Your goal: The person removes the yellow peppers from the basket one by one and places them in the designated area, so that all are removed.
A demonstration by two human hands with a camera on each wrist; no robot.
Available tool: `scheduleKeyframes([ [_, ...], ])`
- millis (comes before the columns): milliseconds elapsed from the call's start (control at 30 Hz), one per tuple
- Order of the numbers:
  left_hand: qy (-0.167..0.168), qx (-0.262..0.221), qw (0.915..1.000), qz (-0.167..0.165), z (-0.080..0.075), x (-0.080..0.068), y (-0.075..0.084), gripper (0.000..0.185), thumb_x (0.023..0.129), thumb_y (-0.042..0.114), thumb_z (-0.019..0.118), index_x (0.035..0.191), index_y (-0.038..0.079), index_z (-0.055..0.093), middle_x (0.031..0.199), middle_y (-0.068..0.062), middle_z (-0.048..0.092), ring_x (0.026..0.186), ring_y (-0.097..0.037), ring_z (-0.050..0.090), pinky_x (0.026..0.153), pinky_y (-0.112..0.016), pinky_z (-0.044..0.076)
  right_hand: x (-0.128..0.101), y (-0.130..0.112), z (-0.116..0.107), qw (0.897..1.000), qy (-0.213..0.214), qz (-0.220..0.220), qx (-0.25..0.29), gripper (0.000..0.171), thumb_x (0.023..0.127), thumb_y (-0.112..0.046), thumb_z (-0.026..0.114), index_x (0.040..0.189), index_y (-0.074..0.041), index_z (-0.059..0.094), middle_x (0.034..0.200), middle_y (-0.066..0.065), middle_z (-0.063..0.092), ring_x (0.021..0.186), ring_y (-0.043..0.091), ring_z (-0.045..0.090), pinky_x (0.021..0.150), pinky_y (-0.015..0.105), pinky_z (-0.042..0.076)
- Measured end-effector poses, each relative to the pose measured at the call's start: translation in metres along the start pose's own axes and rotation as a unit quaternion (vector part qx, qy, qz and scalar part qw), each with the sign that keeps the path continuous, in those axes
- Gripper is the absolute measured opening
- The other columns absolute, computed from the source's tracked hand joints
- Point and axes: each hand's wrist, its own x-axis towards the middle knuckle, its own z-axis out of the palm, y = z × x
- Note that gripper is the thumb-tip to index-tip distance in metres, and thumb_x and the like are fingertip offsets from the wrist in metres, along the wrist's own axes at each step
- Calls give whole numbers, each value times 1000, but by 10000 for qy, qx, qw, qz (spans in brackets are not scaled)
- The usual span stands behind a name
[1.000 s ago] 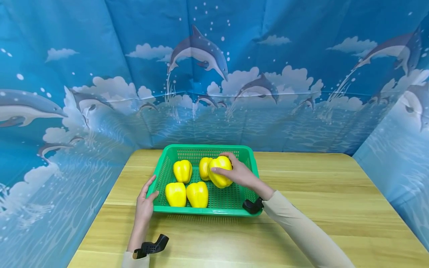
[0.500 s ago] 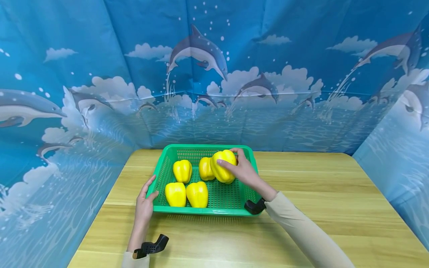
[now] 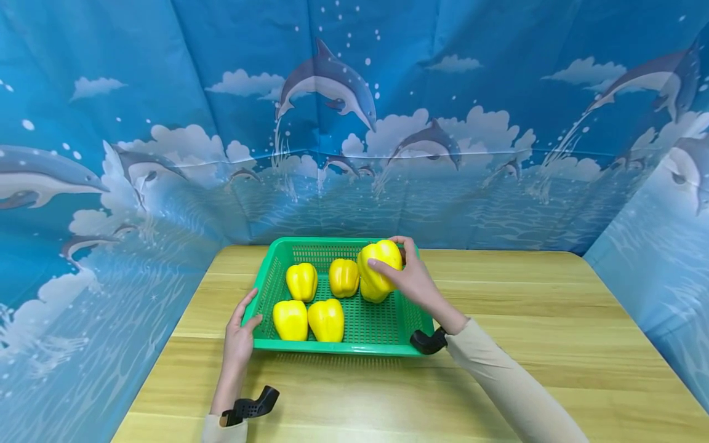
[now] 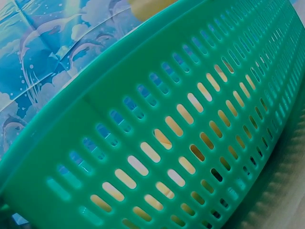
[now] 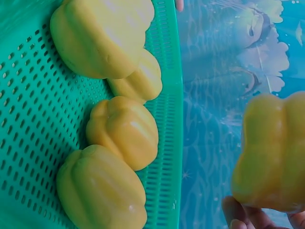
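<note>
My right hand [image 3: 415, 280] grips a yellow bell pepper [image 3: 382, 261] above the back right of a green plastic basket [image 3: 343, 349]. In the right wrist view, the held bell pepper [image 5: 276, 152] is at the right, with fingertips [image 5: 238, 217] at its lower side. Just below it in the head view, another bell pepper [image 3: 373, 293] shows in part. More bell peppers sit in the basket: one in the back middle [image 3: 344, 277], one at the back left [image 3: 301, 282], and two at the front left [image 3: 290, 320]. My left hand [image 3: 240, 335] holds the basket's left rim, thumb over the edge.
The basket stands on a wooden table [image 3: 526, 320], near its back edge. Blue cloth [image 3: 332, 203] printed with dolphins hangs behind the table and at both sides. Slots pierce the basket's wall [image 4: 157, 124] in the left wrist view.
My right hand has moved the bell pepper right and backward, raising it a little. The back middle pepper and one below the held pepper now show more. My left hand has stayed put.
</note>
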Motion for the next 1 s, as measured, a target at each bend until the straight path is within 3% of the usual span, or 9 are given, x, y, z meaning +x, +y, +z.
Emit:
scheduleKeyframes([
  [467,5,-24,10000,-54,0,0,1,50,99,6,43,146,22,39,154,0,21,142,-25,6,108,-58,7,-3,4,-23,9934,854,-626,444,64,84,-34,71,133,-16,33,115,16,42,96,31,50,70,42,51],
  [733,13,6,10000,-40,1,-1,2,50,99,7,43,146,23,39,154,0,20,142,-25,6,108,-58,7,-1,11,-42,9882,1241,-588,683,64,86,-32,69,134,-14,32,113,16,41,95,29,50,70,37,52],
  [1000,10,2,10000,-4,1,-2,1,50,99,6,44,146,23,39,154,-2,20,142,-26,6,108,-58,7,10,29,-63,9819,1770,-334,584,68,84,-38,70,134,-14,31,117,14,41,96,26,50,70,31,51],
])
